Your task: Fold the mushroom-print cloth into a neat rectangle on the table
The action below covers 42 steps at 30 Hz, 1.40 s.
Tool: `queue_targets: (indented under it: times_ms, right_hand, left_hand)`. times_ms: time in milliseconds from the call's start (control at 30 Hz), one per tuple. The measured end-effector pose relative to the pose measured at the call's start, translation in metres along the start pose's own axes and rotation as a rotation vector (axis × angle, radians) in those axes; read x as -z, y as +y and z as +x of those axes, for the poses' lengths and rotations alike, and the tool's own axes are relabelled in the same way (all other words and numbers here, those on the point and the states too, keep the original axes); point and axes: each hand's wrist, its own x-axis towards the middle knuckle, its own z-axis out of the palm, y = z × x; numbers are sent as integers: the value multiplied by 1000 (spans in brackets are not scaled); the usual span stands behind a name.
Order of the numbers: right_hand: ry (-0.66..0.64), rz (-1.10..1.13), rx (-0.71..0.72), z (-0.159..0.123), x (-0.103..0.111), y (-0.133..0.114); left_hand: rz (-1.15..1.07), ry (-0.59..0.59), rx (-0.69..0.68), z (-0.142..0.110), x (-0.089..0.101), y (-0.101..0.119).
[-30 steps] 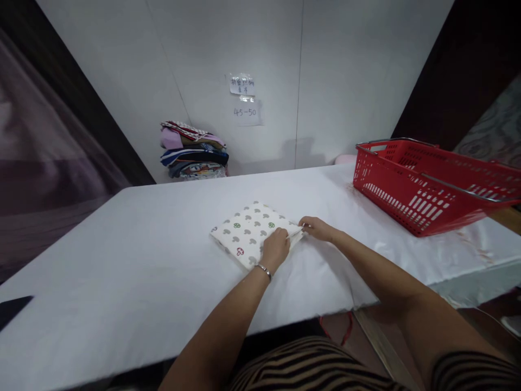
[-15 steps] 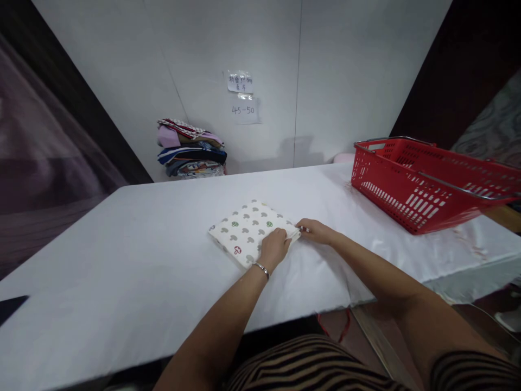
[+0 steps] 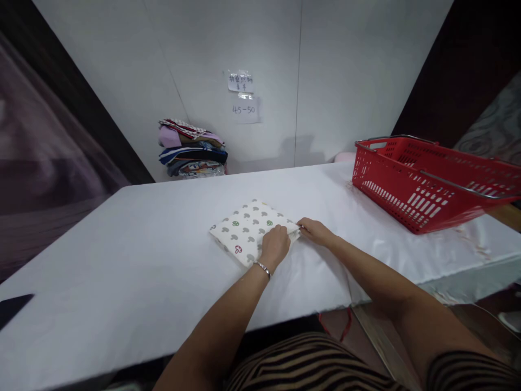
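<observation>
A folded white cloth [image 3: 248,231] printed with grey, green and red mushrooms lies flat on the white table [image 3: 142,271]. My left hand [image 3: 275,245], a bracelet on its wrist, rests on the cloth's near right part with fingers curled onto the fabric. My right hand [image 3: 312,230] pinches the cloth's right corner, fingers closed on the edge. Both forearms reach in from the lower right.
A red plastic basket [image 3: 423,184] with metal handles stands at the right side of the table. A stack of folded clothes [image 3: 191,149] sits against the white wall at the back. Paper notes [image 3: 241,95] hang on the wall. A dark flat object [image 3: 12,308] lies at the far left.
Both hands stay at the cloth's right corner, barely shifting; the left hand has slid a little further onto the fabric. The cloth has not moved.
</observation>
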Motion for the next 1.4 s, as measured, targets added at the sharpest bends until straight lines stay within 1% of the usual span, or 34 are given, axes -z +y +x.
queue_targets:
  times_ms: [133, 267, 333, 467, 667, 867, 1033, 1200, 1333, 1400]
  right_hand:
    - [23, 52, -8, -1, 0, -4]
    - [5, 48, -18, 1, 0, -6]
    - [0, 41, -27, 1, 1, -6]
    - [5, 43, -37, 2, 4, -8]
    - [-30, 50, -51, 0, 6, -16]
    - [-91, 108, -1, -4, 10, -18]
    - [-64, 66, -58, 0, 7, -17]
    - [-45, -3, -124, 6, 1, -16]
    - [-58, -71, -182, 8, 0, -18]
    - [-35, -95, -185, 8, -1, -19]
  left_hand:
    - [4, -8, -33, -2, -1, 2]
    - [-9, 61, -27, 4, -7, 7]
    - [-10, 75, -25, 10, -8, 9]
    - [-8, 53, -19, 19, -6, 13]
    - [16, 50, -21, 17, -5, 13]
    - [36, 13, -31, 19, -3, 14]
    - [57, 13, -48, 21, -5, 15]
    - [47, 56, -34, 13, -9, 15]
    - [36, 66, 2, 1, -8, 12]
    - [38, 64, 19, -5, -6, 8]
